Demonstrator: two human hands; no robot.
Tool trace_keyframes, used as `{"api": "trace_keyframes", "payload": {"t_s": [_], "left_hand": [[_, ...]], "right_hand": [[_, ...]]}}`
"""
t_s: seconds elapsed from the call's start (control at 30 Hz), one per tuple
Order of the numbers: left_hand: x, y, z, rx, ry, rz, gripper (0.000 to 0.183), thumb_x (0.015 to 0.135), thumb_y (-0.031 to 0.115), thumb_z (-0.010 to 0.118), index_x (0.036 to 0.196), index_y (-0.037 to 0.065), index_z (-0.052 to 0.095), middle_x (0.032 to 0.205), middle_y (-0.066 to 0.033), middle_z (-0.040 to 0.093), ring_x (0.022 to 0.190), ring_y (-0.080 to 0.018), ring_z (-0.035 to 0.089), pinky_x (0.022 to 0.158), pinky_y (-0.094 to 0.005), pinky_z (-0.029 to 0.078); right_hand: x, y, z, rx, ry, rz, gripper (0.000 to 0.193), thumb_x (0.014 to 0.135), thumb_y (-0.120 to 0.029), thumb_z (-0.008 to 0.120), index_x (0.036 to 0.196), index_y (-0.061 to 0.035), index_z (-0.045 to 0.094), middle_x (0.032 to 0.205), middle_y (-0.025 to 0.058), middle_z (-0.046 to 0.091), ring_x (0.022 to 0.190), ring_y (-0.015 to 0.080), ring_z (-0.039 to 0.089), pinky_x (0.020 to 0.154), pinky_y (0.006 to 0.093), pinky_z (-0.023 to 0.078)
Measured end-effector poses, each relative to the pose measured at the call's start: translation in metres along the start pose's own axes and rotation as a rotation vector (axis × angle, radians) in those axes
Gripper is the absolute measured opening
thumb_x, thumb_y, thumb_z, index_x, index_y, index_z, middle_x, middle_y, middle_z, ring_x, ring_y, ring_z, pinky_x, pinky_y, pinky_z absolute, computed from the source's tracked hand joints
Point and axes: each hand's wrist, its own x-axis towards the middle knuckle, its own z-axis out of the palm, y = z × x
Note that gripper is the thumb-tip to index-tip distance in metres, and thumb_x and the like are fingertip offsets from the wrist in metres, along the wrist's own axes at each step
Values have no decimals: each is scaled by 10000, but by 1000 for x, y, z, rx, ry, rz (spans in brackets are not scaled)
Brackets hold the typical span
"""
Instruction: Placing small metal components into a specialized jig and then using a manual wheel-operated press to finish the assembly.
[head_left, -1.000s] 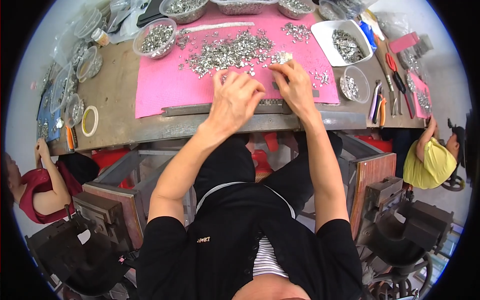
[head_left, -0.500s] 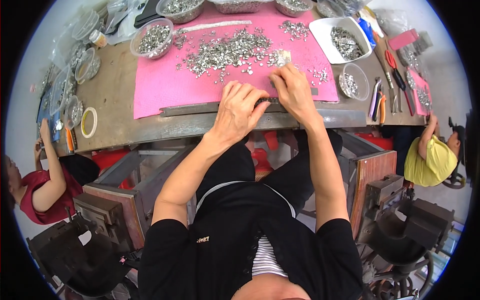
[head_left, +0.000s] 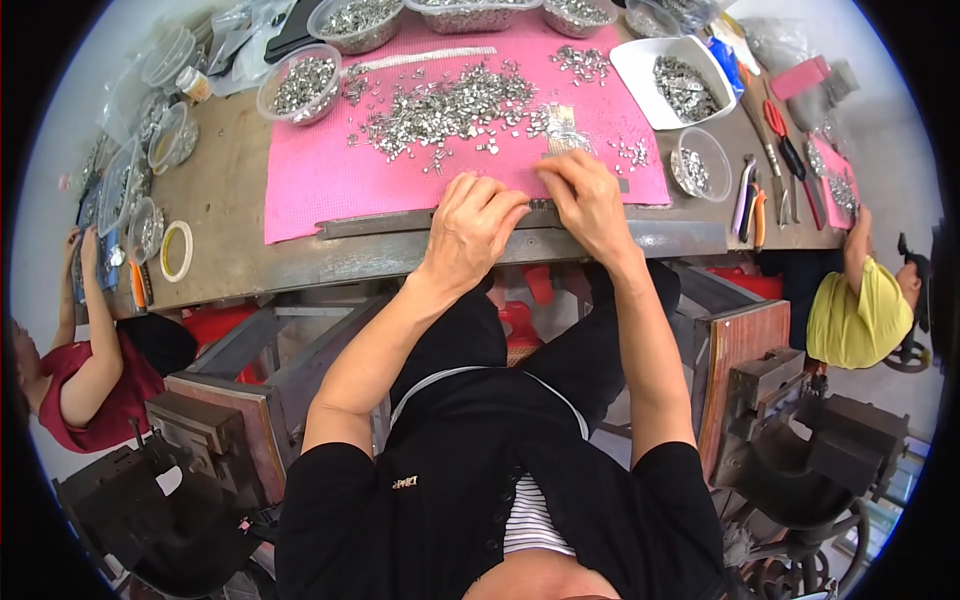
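At the near edge of a pink mat, both hands work over a long dark metal bar. My left hand is closed on the bar's middle, thumb and fingertips pressed together; whatever is between them is too small to make out. My right hand is just to its right, thumb and forefinger pinched low over the bar, their contents hidden. A short dark ridged stretch shows between the hands. Beyond them lies a loose heap of small shiny metal pieces, with a clear packet beside it.
Tubs of metal pieces line the mat's far side. A white tray and a round clear tub stand right, near pliers and red-handled cutters. A tape roll lies left. Co-workers sit at both sides.
My left thumb has closed up against the fingertips, having been spread away before. My right hand has come slightly nearer to me. At far left, the co-worker's hands have both risen to the bench.
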Motion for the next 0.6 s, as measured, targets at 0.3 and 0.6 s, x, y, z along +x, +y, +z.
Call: {"api": "trace_keyframes", "payload": {"t_s": [0.3, 0.6], "left_hand": [[2, 1, 0, -13, 1, 10, 199, 811, 87, 781, 989, 52, 700, 901, -94, 605, 884, -297, 589, 822, -418, 485], [1, -1, 0, -7, -7, 8, 211, 826, 60, 756, 1022, 45, 681, 898, -103, 601, 881, -304, 586, 827, -419, 484]], "right_hand": [[35, 33, 25, -229, -14, -9, 76, 869, -92, 733, 935, -60, 712, 844, 83, 645, 833, 280, 641, 774, 408, 433], [31, 34, 23, -191, -20, 11, 65, 864, -95, 731, 907, -63, 694, 844, 69, 645, 812, 265, 641, 770, 397, 425]]}}
